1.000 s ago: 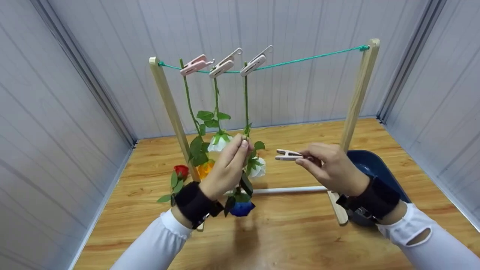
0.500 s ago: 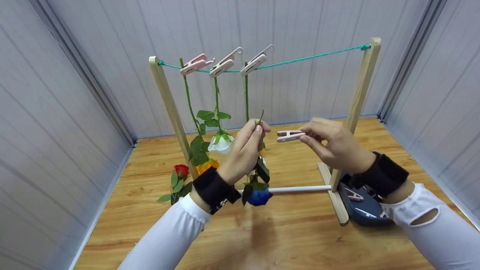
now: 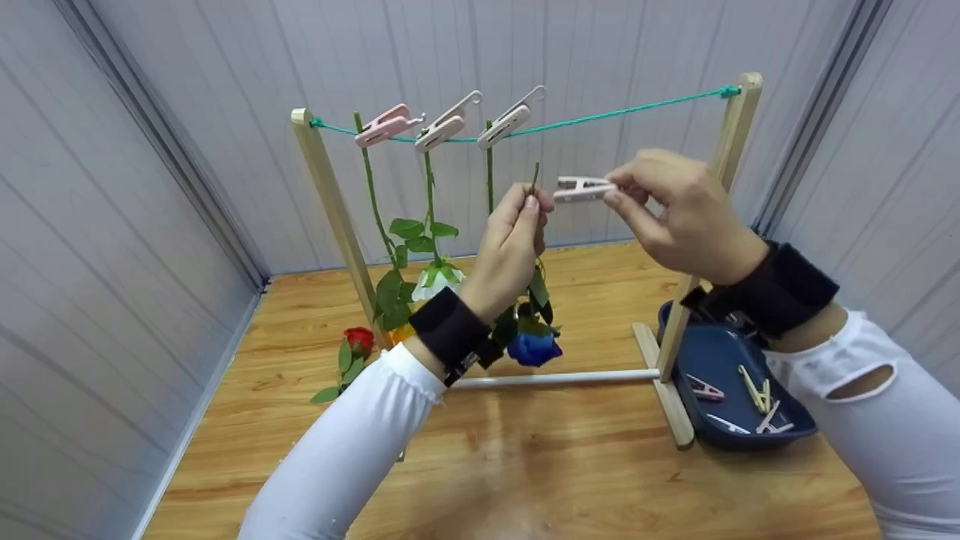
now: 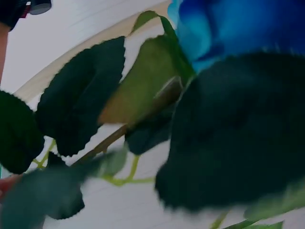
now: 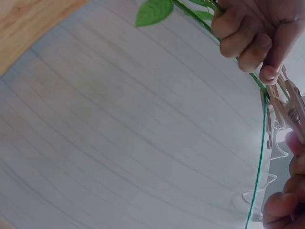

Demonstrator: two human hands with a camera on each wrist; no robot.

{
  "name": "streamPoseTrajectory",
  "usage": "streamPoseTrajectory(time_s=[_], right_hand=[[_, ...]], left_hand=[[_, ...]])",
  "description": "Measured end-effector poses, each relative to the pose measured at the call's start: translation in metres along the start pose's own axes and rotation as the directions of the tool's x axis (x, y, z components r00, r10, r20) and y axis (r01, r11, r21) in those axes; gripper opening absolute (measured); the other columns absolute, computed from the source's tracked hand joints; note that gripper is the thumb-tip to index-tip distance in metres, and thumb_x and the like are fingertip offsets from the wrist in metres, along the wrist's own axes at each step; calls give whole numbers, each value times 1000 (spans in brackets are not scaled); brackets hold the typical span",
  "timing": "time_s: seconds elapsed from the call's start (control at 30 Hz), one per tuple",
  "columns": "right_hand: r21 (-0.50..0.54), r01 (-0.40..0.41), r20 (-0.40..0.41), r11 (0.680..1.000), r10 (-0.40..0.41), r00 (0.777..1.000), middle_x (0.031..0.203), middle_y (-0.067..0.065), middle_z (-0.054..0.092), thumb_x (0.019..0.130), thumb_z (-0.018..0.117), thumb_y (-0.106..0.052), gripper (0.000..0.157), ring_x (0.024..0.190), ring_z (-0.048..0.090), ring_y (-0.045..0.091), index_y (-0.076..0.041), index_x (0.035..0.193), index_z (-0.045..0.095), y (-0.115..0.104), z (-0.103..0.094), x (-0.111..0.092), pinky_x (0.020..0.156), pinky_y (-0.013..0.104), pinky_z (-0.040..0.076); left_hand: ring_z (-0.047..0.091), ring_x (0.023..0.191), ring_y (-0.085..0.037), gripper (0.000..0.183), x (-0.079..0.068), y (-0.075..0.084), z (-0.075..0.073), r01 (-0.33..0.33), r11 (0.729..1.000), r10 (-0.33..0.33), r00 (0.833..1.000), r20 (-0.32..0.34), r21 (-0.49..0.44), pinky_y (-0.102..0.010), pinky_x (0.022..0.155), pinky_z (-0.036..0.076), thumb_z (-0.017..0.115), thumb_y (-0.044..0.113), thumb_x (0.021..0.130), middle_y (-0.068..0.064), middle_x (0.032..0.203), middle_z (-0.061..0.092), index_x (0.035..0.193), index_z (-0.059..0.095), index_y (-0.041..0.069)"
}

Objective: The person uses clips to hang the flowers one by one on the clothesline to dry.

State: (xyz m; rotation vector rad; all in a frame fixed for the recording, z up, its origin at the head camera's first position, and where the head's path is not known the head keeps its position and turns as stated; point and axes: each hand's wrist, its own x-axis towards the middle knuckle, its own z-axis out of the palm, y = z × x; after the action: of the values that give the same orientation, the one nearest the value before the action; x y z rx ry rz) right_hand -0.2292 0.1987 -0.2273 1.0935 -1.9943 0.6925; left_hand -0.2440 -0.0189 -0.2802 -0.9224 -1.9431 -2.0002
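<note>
My left hand (image 3: 510, 247) pinches the stem of a blue rose (image 3: 534, 346), which hangs bloom down below it. The stem's cut end sticks up past the fingertips. In the left wrist view the blue bloom (image 4: 238, 28) and dark leaves (image 4: 238, 133) fill most of the picture. A pale clothespin (image 3: 583, 190) is held by its rear end between thumb and fingers of my right hand (image 3: 679, 214). Its front points left, close to the left fingertips. Both hands are just below the green cord (image 3: 622, 112); the clothespin (image 5: 293, 112) also shows in the right wrist view.
On the cord, a pink clothespin (image 3: 388, 126) and two greyish ones hold stems, with a white rose (image 3: 437, 281) and an orange rose (image 3: 401, 333) below. A red rose (image 3: 358, 341) lies left. A dark tray (image 3: 712, 349) of clothespins stands by the right wooden post (image 3: 731, 157).
Both hands have risen toward the cord, the left also shifting right with the blue rose. The right hand has brought the clothespin up beside the stem. More of the tray now shows.
</note>
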Motion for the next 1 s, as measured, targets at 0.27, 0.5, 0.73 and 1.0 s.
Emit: streamPoseTrajectory(time_s=[0.27, 0.5, 0.73, 1.0], right_hand=[[-122, 7, 10, 993, -6, 1000, 82, 22, 64, 104, 66, -1, 14, 73, 51, 19, 10, 99, 73, 1, -9, 31, 70, 20, 34], [-181, -12, 24, 983, 17, 1000, 84, 23, 66, 106, 63, -2, 18, 74, 52, 23, 12, 103, 74, 1, -19, 51, 71, 21, 33], [-201, -47, 109, 978, 71, 992, 91, 25, 66, 109, 60, -5, 23, 79, 48, 19, 13, 107, 73, 0, -30, 66, 73, 22, 31], [-219, -78, 190, 973, 121, 974, 91, 22, 62, 111, 59, -10, 27, 79, 44, 23, 12, 112, 74, 6, -33, 75, 74, 28, 28]], left_hand=[[34, 67, -11, 29, 18, 3, 10, 34, 999, -34, 998, -62, -1, -25, 65, 32, 26, 8, 118, 1, 81, 38, 110, 53, 1], [34, 69, -10, 30, 30, 7, 18, 52, 998, -54, 995, -85, -21, -24, 67, 33, 26, 9, 118, 0, 84, 38, 109, 54, 3], [32, 69, -10, 30, 39, 8, 20, 38, 994, -47, 995, -90, -98, -24, 67, 31, 25, 7, 118, -1, 85, 36, 109, 54, 0], [28, 67, -10, 31, 45, 4, 22, 50, 986, -62, 995, -72, -156, -24, 65, 28, 23, 9, 118, 0, 85, 34, 108, 52, 3]])
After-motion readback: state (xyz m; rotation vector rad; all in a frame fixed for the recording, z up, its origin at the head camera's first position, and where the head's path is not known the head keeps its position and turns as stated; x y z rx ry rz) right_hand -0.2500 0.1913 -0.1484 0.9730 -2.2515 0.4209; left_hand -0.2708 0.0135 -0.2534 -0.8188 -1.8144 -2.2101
